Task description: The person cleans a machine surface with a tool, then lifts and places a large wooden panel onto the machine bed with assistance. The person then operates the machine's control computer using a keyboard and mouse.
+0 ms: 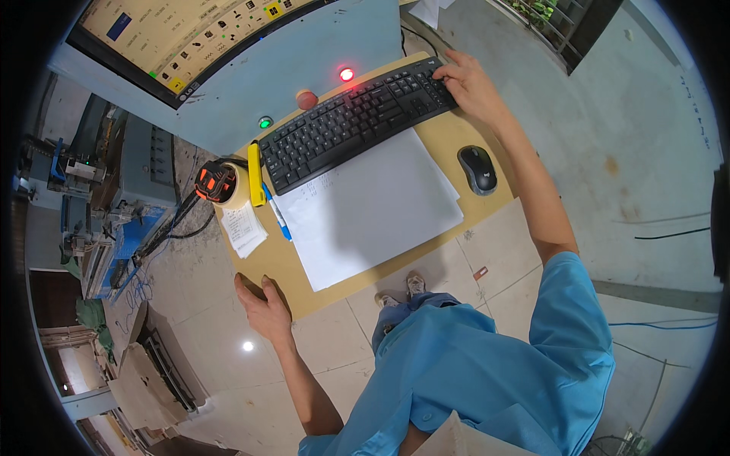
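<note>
My right hand [470,87] is over the right end of the black keyboard [353,121], its fingers stretched onto the number keys and holding nothing. At the front left corner of the tan desk [300,296], my left hand [266,313] rests with thumb and fingers apart, also holding nothing. A stack of white paper [372,209] lies between the hands, its far edge against the keyboard. The black and grey mouse [477,169] sits right of the paper, below my right forearm, touched by neither hand.
A lit monitor [205,45] stands behind. Near it are a red light [347,74], a red knob [306,99] and a green light [265,121]. At left lie a yellow cutter-like tool [256,175], a blue-white pen [277,214], paper slips [245,228] and an orange-black device [215,181].
</note>
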A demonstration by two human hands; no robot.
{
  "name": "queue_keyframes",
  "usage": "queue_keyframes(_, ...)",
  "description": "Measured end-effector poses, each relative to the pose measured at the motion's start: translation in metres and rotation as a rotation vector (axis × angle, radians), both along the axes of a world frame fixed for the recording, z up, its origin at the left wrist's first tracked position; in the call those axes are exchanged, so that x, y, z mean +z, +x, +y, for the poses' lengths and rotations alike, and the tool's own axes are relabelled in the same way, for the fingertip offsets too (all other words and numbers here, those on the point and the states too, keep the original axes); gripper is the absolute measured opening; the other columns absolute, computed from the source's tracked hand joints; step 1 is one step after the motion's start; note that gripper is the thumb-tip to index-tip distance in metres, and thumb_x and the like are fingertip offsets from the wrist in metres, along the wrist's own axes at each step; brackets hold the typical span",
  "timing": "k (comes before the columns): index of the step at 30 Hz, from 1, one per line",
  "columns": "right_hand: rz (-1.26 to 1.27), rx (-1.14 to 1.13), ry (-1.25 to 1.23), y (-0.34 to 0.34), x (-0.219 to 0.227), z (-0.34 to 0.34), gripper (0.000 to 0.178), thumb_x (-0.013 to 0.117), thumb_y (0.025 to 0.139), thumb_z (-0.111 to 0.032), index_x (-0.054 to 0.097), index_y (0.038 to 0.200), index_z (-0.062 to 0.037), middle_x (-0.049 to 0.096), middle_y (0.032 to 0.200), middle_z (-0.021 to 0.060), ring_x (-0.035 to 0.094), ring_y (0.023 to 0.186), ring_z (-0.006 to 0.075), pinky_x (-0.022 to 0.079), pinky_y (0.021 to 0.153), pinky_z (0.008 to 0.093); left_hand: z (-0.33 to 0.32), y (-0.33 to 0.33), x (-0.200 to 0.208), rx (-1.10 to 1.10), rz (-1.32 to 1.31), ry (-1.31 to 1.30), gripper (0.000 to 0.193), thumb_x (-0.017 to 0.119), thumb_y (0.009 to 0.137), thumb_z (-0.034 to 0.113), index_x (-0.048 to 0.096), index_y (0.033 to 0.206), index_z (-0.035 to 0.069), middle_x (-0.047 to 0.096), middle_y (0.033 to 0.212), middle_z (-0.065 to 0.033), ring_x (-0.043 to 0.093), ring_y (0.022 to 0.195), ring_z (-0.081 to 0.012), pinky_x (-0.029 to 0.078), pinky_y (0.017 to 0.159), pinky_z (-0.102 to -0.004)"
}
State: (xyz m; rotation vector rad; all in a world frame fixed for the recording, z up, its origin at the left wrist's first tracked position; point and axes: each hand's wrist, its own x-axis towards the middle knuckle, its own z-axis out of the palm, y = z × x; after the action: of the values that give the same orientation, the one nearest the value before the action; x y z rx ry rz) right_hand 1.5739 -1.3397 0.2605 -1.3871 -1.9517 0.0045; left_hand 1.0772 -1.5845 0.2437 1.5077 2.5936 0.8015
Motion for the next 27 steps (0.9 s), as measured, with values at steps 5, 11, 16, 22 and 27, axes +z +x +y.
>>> queue_keyframes(5,0.036,0.021,-0.005,-0.001,-0.006,0.002,0.028,0.055,0.089,-0.006,0.071,0.112,-0.0101,0.050,0.146,0.0270,0.044,0.135,0.0443,0.036,0.113,0.0484,-0.001,0.000,0.000,-0.002,-0.006,0.005,0.061,0.059,0.097,0.034,0.041,0.149,0.006,0.055,0.143,-0.0203,0.061,0.120,-0.0412,0.052,0.095,-0.0476)
queue_keyframes(11,0.024,0.030,0.008,0.002,-0.008,0.003,0.030,0.055,0.088,-0.003,0.071,0.112,-0.0084,0.049,0.146,0.0276,0.045,0.135,0.0440,0.037,0.112,0.0479,-0.001,-0.002,-0.003,0.007,-0.041,-0.006,0.062,0.058,0.097,0.035,0.040,0.150,0.007,0.055,0.144,-0.0198,0.061,0.121,-0.0406,0.051,0.097,-0.0471)
queue_keyframes(16,-0.080,0.036,-0.126,-0.008,-0.010,-0.003,0.031,0.055,0.087,-0.003,0.071,0.112,-0.0076,0.049,0.146,0.0271,0.044,0.137,0.0434,0.036,0.114,0.0467,0.000,-0.001,-0.001,0.006,-0.016,-0.007,0.062,0.058,0.097,0.035,0.040,0.150,0.007,0.054,0.145,-0.0192,0.060,0.122,-0.0403,0.051,0.097,-0.0468)
queue_keyframes(22,0.065,-0.058,0.070,0.028,-0.002,-0.006,0.028,0.053,0.091,-0.005,0.071,0.112,-0.0086,0.050,0.148,0.0227,0.042,0.139,0.0414,0.034,0.116,0.0448,-0.001,0.000,0.000,0.020,-0.039,-0.016,0.062,0.059,0.097,0.035,0.041,0.149,0.007,0.054,0.144,-0.0199,0.060,0.122,-0.0403,0.051,0.097,-0.0463)
queue_keyframes(27,0.088,-0.063,0.014,0.041,-0.012,-0.011,0.026,0.054,0.092,-0.010,0.072,0.110,-0.0069,0.052,0.144,0.0253,0.045,0.137,0.0423,0.035,0.115,0.0473,-0.001,-0.003,-0.005,-0.013,-0.020,0.011,0.065,0.060,0.096,0.036,0.040,0.149,0.003,0.056,0.142,-0.0225,0.062,0.120,-0.0408,0.051,0.096,-0.0464)
